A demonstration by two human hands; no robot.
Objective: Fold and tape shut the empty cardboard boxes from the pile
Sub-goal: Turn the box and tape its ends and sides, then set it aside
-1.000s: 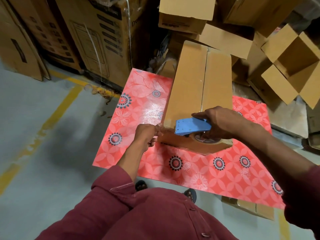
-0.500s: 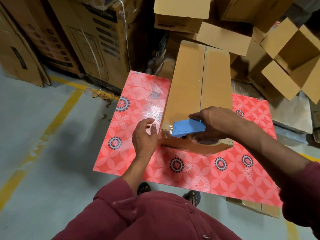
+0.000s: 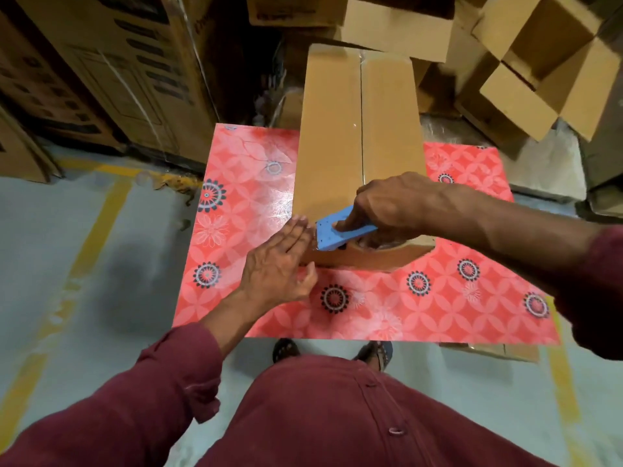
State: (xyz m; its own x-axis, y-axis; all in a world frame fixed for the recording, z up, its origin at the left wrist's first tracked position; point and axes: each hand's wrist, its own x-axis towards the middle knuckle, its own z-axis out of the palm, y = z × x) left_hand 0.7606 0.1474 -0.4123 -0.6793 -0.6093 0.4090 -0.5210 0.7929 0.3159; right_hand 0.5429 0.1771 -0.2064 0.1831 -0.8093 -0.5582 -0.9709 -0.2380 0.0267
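— Where's the box (image 3: pixel 357 129) from your hands?

— It lies on the red flowered surface (image 3: pixel 242 203), long axis running straight away from me, centre seam down the middle. My right hand (image 3: pixel 391 207) is on its near end, fingers curled round the blue tape dispenser (image 3: pixel 332 235), which sits right at the near edge where the top meets the front face. My left hand (image 3: pixel 279 264) is flat, fingers straight and together, pressed on the near-left corner just beside the dispenser's nose.

— So the pull goes which way?

— Along the seam, away from me, I'd judge (the right hand is the nearer one to it).

— And the stuff itself?

— Plain brown corrugated card, matte, square-edged; the dispenser is hard smooth plastic around a glossy tape roll; the surface is slick and shiny.
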